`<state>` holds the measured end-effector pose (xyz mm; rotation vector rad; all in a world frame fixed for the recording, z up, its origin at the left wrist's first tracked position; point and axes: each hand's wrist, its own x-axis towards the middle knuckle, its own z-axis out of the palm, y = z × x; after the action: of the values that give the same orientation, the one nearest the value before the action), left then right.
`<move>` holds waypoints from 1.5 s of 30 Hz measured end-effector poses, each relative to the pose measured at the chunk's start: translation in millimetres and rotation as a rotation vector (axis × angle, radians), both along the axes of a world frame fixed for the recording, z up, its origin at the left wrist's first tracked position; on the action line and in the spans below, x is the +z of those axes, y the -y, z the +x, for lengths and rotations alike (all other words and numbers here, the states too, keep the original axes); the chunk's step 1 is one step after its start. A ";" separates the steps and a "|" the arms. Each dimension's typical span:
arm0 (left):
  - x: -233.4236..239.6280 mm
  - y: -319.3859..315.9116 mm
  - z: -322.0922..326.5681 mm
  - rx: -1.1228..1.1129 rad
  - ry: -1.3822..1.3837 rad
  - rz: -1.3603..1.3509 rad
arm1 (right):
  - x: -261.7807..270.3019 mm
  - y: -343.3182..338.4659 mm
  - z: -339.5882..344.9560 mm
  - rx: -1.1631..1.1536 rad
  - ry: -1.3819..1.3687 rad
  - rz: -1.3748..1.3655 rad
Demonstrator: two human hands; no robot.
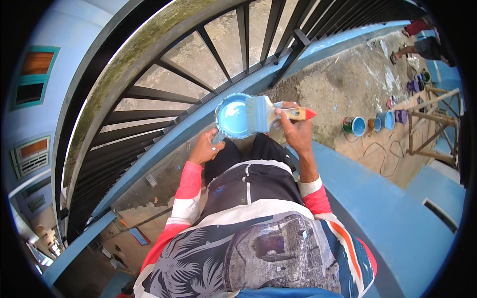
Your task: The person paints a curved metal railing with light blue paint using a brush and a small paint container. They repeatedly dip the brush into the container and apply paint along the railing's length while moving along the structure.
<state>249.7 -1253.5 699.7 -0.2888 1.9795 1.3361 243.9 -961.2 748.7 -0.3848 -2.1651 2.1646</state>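
Note:
My left hand (pixel 207 146) grips the handle of a paint-smeared container (pixel 233 116) that holds light blue paint. In my right hand (pixel 296 126) is a wide paintbrush (pixel 261 113) with a wooden, red-tipped handle, its bristles coated light blue and over the right side of the container's rim. Whether the bristles touch the rim cannot be told. Paint specks mark the fingers of both hands. Just beyond the container runs the light blue curb (pixel 203 118) under a black metal railing (pixel 179 76).
Several paint buckets (pixel 353 126) stand on the floor at right, beside a wooden frame (pixel 434 119) and a loose cable (pixel 384 158). A person's legs (pixel 406 51) show at upper right. A blue wall (pixel 380 190) is close on my right; a blue-and-red object (pixel 139 236) lies lower left.

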 end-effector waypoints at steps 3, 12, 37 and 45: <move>-19.6 11.6 -5.1 -0.099 -0.122 0.038 | 3.4 -2.5 19.1 -0.199 -0.001 0.076; -35.9 48.9 -5.9 -0.420 -0.466 0.109 | 11.4 89.9 65.7 -0.453 -0.132 0.372; -32.5 53.2 17.8 -0.597 -0.572 0.234 | 4.9 161.0 106.8 -0.554 -0.114 0.884; -40.0 50.0 13.5 -0.500 -0.484 0.235 | -8.6 166.8 125.1 -0.710 -0.201 0.613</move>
<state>263.2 -1303.5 659.8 0.6578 2.0491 1.3599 369.0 -1127.9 740.1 -0.7036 -2.0123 1.0723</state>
